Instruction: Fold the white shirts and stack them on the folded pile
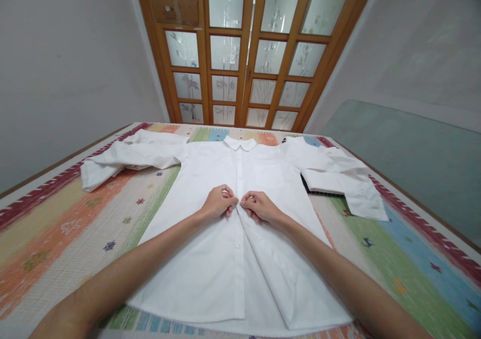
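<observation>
A white collared shirt (203, 259) lies front up and spread out, its collar at the far end and its sleeves out to both sides. My left hand (221, 201) pinches one front edge at mid-chest height. Just beside it, my right hand (259, 206) pinches the other front edge. The fingertips of both hands nearly meet at the placket. Above them the front edges lie together; below them the right-hand panel falls open at a slant. A small button shows on the lower left-hand panel. Whether a button sits between my fingers is too small to tell.
A colourful striped mat (112, 218) with small printed figures covers the table. Under the right sleeve pokes out a white item with a black edge (323, 183). Beyond the table stand wooden doors with glass panes (244, 73). A pale green panel (406, 148) leans at the right.
</observation>
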A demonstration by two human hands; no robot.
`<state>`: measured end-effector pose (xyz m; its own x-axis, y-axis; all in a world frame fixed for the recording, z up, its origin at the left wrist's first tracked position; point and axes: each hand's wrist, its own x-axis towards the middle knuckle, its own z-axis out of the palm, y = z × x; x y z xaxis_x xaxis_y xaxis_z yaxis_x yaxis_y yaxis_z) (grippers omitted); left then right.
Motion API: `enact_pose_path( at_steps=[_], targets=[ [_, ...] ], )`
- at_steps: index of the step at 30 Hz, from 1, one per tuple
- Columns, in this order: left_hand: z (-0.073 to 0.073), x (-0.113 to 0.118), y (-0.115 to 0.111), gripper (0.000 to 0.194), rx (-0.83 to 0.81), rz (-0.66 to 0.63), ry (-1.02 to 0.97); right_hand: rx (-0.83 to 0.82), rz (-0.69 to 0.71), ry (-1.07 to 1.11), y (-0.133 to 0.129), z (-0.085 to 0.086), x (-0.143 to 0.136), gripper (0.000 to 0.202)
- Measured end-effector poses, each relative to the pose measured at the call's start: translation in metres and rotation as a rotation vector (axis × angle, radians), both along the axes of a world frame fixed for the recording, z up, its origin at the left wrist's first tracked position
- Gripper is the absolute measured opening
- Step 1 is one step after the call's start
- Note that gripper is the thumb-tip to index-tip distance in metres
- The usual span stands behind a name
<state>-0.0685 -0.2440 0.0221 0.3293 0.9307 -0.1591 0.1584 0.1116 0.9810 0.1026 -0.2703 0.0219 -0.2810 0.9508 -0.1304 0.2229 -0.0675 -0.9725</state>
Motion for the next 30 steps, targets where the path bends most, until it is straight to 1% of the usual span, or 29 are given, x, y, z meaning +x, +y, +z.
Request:
enact_pose_path(
  at_steps=[5,9,11,12,15,17,18,20,22,26,28,30],
  targets=[
    [-0.003,0.000,-0.001,0.024,0.122,0.001,0.034,0.011,0.025,-0.048,0.001,-0.001,0.001,0.017],
    [0.000,-0.001,-0.002,0.026,0.213,0.008,0.081,0.002,0.027,-0.056,0.001,0.000,0.001,0.015],
    [0.001,-0.001,-0.001,0.024,0.218,0.000,0.102,0.030,-0.005,-0.092,0.000,-0.002,0.000,0.015],
    [0.000,-0.002,0.000,0.023,0.197,-0.009,0.101,0.076,-0.041,-0.131,0.000,-0.003,-0.001,0.014],
    [-0.002,-0.004,0.004,0.023,0.069,-0.038,0.050,0.333,-0.150,-0.318,-0.001,-0.005,-0.001,0.013],
    [-0.004,-0.005,0.007,0.024,0.005,-0.048,0.010,0.474,-0.145,-0.441,-0.002,-0.005,-0.001,0.014],
    [-0.005,-0.006,0.008,0.024,-0.009,-0.052,0.003,0.510,-0.123,-0.496,-0.002,-0.004,-0.001,0.015],
    [-0.004,-0.006,0.009,0.024,-0.029,-0.052,0.011,0.535,-0.075,-0.617,-0.004,-0.001,-0.003,0.019],
    [-0.002,-0.006,0.009,0.023,-0.055,-0.052,0.033,0.558,-0.030,-0.787,-0.007,0.002,-0.007,0.019],
    [0.008,-0.008,0.004,0.016,-0.094,-0.111,0.070,0.578,0.031,-1.157,-0.013,0.007,-0.019,0.025],
    [0.015,-0.010,0.001,0.012,-0.088,-0.157,0.129,0.558,0.054,-1.239,-0.017,0.011,-0.023,0.027],
    [0.021,-0.014,-0.003,0.010,-0.057,-0.214,0.224,0.551,0.085,-1.228,-0.021,0.014,-0.022,0.027]
  ],
)
